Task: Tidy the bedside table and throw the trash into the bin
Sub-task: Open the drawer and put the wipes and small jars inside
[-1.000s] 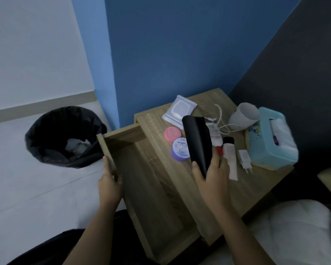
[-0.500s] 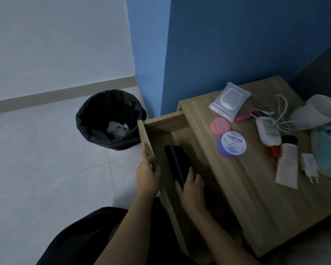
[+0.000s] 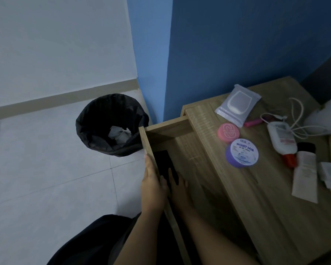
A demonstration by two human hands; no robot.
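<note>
The wooden bedside table point(image 3: 271, 203) has its drawer point(image 3: 166, 127) pulled out toward me. My left hand point(image 3: 151, 186) grips the drawer's left wall. My right hand point(image 3: 180, 190) is down inside the drawer, fingers on a flat black case point(image 3: 161, 159) that lies along the left wall. On the tabletop lie a wipes pack point(image 3: 237, 104), a pink tin point(image 3: 228, 131), a purple cream jar point(image 3: 242, 155), a white bottle with a red cap point(image 3: 281, 138), a white tube point(image 3: 305, 173) and a charger plug point(image 3: 330, 175). The black-lined bin point(image 3: 96, 119) stands on the floor to the left, holding crumpled paper point(image 3: 119, 134).
A white cable point(image 3: 298, 113), a pink stick point(image 3: 253, 122) and a tipped white cup point(image 3: 325, 119) sit at the table's far right. The blue wall is right behind the table. Pale floor tiles spread left of the drawer. My dark-clothed knee is at the bottom.
My right hand carried the black case from above the tabletop down into the drawer and moved it against the left wall. My left hand stayed on the drawer. The view swung left.
</note>
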